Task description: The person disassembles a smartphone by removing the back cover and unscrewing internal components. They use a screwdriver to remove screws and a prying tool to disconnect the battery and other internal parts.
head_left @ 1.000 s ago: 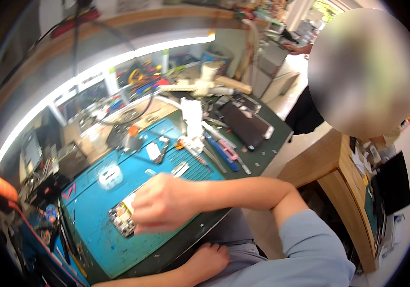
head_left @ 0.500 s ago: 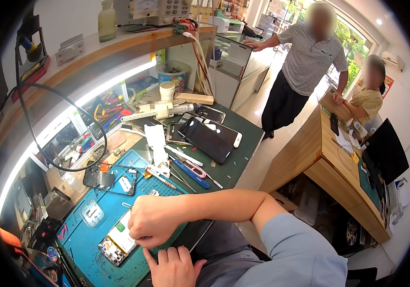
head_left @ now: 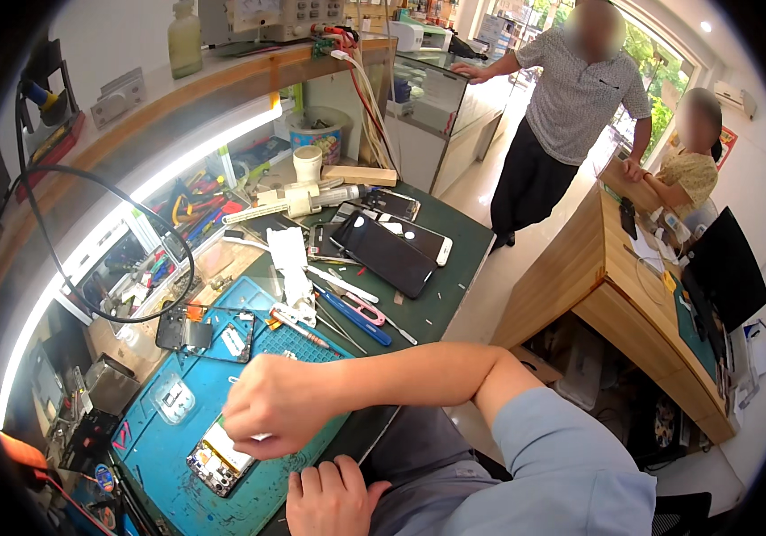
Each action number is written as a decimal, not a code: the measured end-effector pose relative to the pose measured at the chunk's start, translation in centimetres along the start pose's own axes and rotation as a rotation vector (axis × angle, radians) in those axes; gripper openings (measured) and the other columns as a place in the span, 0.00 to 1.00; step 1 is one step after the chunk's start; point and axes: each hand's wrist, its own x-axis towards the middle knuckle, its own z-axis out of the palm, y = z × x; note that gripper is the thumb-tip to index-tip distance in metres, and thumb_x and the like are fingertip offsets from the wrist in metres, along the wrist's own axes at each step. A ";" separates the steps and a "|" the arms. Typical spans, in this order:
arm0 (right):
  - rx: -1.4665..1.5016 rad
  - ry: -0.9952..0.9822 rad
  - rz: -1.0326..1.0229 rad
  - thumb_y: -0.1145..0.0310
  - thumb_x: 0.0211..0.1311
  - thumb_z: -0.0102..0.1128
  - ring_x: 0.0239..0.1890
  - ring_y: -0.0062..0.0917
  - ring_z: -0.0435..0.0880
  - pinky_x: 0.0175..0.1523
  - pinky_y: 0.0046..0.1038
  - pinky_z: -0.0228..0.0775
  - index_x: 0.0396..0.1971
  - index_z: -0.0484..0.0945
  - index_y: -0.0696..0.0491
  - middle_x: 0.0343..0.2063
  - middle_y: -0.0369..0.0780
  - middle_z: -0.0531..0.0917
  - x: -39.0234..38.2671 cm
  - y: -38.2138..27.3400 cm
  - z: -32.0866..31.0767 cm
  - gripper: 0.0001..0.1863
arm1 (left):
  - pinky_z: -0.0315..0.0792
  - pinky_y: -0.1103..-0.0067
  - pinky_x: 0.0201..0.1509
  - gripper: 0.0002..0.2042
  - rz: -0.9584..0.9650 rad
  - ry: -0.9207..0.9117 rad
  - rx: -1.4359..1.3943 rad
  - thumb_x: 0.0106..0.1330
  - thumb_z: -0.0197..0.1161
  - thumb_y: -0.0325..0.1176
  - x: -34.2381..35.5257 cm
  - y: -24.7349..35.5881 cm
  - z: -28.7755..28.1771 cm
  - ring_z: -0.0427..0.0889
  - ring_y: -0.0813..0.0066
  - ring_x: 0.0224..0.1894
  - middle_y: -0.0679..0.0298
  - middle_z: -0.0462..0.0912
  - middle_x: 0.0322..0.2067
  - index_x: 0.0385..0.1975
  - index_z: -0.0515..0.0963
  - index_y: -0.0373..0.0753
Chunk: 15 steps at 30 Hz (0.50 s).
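Note:
My right hand [head_left: 265, 409] is curled closed above an opened phone [head_left: 213, 464] on the blue repair mat [head_left: 164, 447], hiding the phone's upper part; what its fingers hold, if anything, I cannot make out. Below it, at the mat's near edge, my left hand [head_left: 334, 496] has bent fingers with the thumb apart and nothing visible in it. A small clear tray [head_left: 173, 397] lies on the mat to the left. Beyond are a phone frame with parts [head_left: 231, 344], white tissue [head_left: 287, 268], a blue-handled tool [head_left: 356, 322] and several phones [head_left: 387, 250].
A looped black cable [head_left: 115, 317] hangs at the left below a wooden shelf [head_left: 178, 98]. A standing person [head_left: 562, 125] leans on a glass counter [head_left: 428, 116]; another person [head_left: 678, 188] is at a wooden desk [head_left: 579, 330] with a black monitor [head_left: 727, 268], to the right.
My left hand has risen from below the bench edge to the mat, then drawn slightly down and right. My right hand has shifted slightly left and up since half a second ago.

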 end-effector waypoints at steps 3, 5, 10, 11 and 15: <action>0.010 0.068 0.107 0.65 0.63 0.69 0.19 0.32 0.75 0.23 0.36 0.64 0.17 0.67 0.50 0.17 0.35 0.71 0.3 -0.4 -0.9 0.21 | 0.77 0.75 0.34 0.20 0.066 0.060 -0.047 0.66 0.69 0.51 0.2 0.3 0.5 0.81 0.71 0.33 0.66 0.76 0.30 0.44 0.79 0.41; -0.024 0.056 0.103 0.64 0.62 0.70 0.23 0.32 0.77 0.24 0.36 0.65 0.19 0.69 0.51 0.20 0.35 0.72 -0.1 -0.1 0.4 0.19 | 0.77 0.76 0.32 0.15 0.191 0.121 -0.165 0.67 0.67 0.45 0.7 0.3 1.6 0.81 0.72 0.32 0.67 0.75 0.29 0.44 0.79 0.41; -0.029 -0.163 0.036 0.47 0.53 0.78 0.52 0.34 0.78 0.51 0.36 0.68 0.37 0.85 0.50 0.44 0.39 0.80 -1.2 0.1 1.3 0.22 | 0.76 0.75 0.34 0.15 0.392 0.107 -0.405 0.64 0.60 0.32 0.5 1.3 3.4 0.81 0.72 0.34 0.65 0.73 0.30 0.50 0.80 0.38; -0.002 -0.220 0.037 0.43 0.47 0.80 0.56 0.36 0.74 0.59 0.38 0.63 0.43 0.87 0.51 0.49 0.40 0.78 -1.4 0.2 1.4 0.30 | 0.76 0.75 0.35 0.17 0.407 0.067 -0.441 0.66 0.59 0.32 0.3 1.5 3.7 0.82 0.70 0.36 0.64 0.74 0.32 0.53 0.80 0.38; -0.024 -0.292 0.104 0.49 0.47 0.81 0.56 0.37 0.76 0.59 0.38 0.66 0.45 0.85 0.52 0.49 0.42 0.78 -1.2 0.3 1.2 0.29 | 0.77 0.74 0.37 0.17 0.452 -0.023 -0.506 0.67 0.60 0.34 0.1 1.5 4.5 0.82 0.68 0.36 0.63 0.76 0.34 0.54 0.80 0.38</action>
